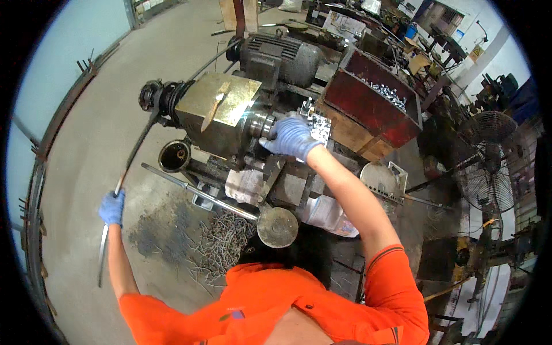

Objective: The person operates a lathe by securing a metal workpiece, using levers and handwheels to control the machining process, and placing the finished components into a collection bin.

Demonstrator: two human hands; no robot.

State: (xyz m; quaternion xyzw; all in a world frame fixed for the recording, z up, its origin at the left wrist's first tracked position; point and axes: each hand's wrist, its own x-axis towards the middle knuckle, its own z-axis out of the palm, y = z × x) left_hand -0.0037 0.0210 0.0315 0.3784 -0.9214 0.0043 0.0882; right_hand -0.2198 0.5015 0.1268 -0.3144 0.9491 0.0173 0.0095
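At a small lathe-like machine (230, 115) on a workshop floor, a person in an orange shirt works with both hands gloved in blue. The left hand (111, 208) is closed around a long bent lever (133, 155) that runs up to the pulley end of the machine, well out to the person's left. The right hand (290, 137) is curled over the chuck (257, 125) at the machine's other end, fingers wrapped on a small metal part there; what exactly the fingers pinch is hidden under the glove.

By the look of it, the step in hand is seating or swapping a piece at the chuck while the lever is held. The next move would seem to call for a steady grip on the lever and the right hand kept clear of the spinning end once the part sits true.

Just beyond the right hand stands a red bin (374, 100) of bright metal pieces, with a perforated plate (320, 127) between it and the glove. A grey motor (282, 57) sits behind the machine. A second long handle with a round disc (277, 226) juts toward the person's chest, close under the right forearm, and could snag a quick reach. Metal shavings (221, 244) lie heaped on the floor below, and a fan (489, 167) stands to the right.
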